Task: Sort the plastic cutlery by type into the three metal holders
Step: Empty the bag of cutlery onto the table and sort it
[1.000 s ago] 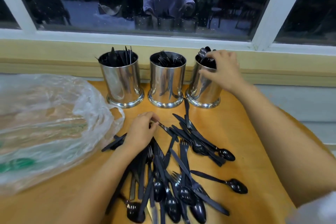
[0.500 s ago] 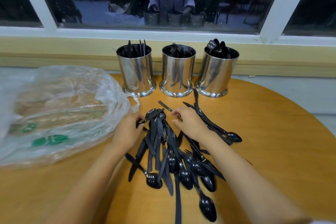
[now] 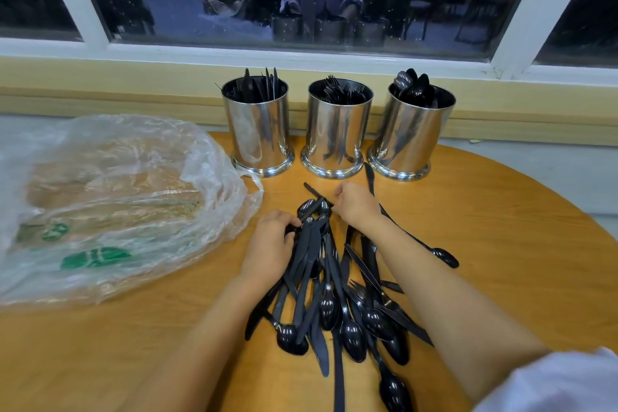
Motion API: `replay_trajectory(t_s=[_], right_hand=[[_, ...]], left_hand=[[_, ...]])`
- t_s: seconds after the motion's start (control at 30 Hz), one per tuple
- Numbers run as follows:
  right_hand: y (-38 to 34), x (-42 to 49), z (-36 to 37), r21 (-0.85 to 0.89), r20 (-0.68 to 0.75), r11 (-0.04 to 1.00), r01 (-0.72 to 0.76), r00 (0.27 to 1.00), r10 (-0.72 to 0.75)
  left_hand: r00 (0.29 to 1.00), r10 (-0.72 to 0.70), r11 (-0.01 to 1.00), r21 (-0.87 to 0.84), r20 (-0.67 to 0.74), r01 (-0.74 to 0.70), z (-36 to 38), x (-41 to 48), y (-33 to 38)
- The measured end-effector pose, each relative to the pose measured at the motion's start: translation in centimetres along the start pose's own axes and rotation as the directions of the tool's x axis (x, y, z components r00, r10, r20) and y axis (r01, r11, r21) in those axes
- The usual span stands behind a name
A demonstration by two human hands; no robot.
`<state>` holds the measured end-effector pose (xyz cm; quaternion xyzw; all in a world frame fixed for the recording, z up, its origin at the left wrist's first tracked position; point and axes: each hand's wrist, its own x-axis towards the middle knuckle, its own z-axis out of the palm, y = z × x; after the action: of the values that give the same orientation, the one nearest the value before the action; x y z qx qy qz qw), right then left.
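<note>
The heap of black plastic cutlery (image 3: pixel 329 278) is lying on the round wooden table (image 3: pixel 501 244) just in front of the three shiny metal cylinder holders (image 3: pixel 334 130), left hand (image 3: pixel 271 244) curled round a few handles and right hand (image 3: pixel 356 206) pinching a piece at the far end. That stuff looks feather-light, bendy and slick, so I'd grab mid-handle, one type per go

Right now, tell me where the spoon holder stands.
In the head view, the spoon holder stands far right in the row, beside the fork holder, at the back of the table.
</note>
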<state>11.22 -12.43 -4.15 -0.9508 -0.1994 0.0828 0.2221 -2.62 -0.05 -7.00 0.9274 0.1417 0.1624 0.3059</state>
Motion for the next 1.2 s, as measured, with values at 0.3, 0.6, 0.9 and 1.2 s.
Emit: replay_trajectory(t_s=[0.3, 0.6, 0.9, 1.2], right_hand=[[-0.4, -1.0, -5.5, 0.517, -0.202, 0.820, 0.247, 0.966, -0.164], [-1.4, -5.6, -8.1, 0.358, 0.280, 0.838, 0.413, 0.808, -0.518], [1.8, -8.2, -5.0, 0.235, 0.068, 0.963, 0.129, 0.987, -0.149], [3.0, -8.8, -3.2, 0.167, 0.077, 0.985, 0.049, 0.995, -0.063]], left_hand=[[0.998, -0.037, 0.990, -0.141, -0.041, 0.030, -1.9, 1.1, 0.6], [0.946, 0.030, 0.897, -0.427, 0.324, 0.117, -7.3, 0.8, 4.2], [0.911, -0.131, 0.818, -0.476, 0.392, 0.322, -4.8, -2.9, 4.2], [0.920, -0.302, 0.612, -0.689, 0.251, 0.389, -3.5, -4.9, 3.7]])
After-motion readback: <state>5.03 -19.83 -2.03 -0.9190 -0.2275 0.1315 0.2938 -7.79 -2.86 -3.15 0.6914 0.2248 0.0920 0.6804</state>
